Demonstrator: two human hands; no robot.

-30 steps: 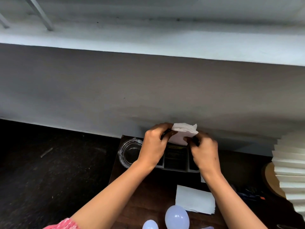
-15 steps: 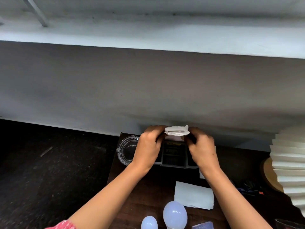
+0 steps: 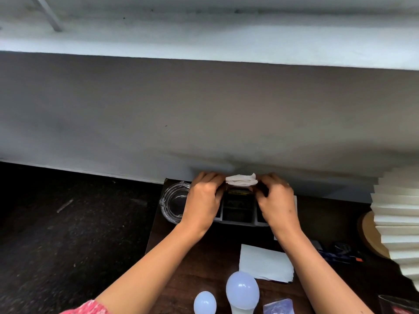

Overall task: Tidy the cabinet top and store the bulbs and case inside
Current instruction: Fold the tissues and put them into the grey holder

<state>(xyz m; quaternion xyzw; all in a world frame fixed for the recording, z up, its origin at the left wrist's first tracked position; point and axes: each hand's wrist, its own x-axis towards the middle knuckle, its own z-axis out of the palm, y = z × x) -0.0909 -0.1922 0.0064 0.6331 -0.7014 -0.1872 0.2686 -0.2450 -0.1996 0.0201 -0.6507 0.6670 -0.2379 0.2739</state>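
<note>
My left hand (image 3: 204,200) and my right hand (image 3: 277,203) both pinch a folded white tissue (image 3: 241,180), held flat just above the far end of a dark compartment tray (image 3: 238,214) on the dark wooden cabinet top (image 3: 192,264). Two white bulbs stand near the front edge, a small bulb (image 3: 204,303) and a large bulb (image 3: 242,291). A pale bluish case (image 3: 278,307) lies to the right of the bulbs, cut off by the frame's bottom.
A clear glass ashtray (image 3: 173,201) sits left of the tray. A white napkin (image 3: 265,265) lies flat before the tray. A pleated paper lamp shade (image 3: 401,223) on a wooden base (image 3: 369,236) stands at right, with dark blue items (image 3: 340,252) beside it. A white wall is close behind.
The tissue has been folded down from an upright loose sheet into a flat compact wad, and both hands have lowered it toward the tray's far end.
</note>
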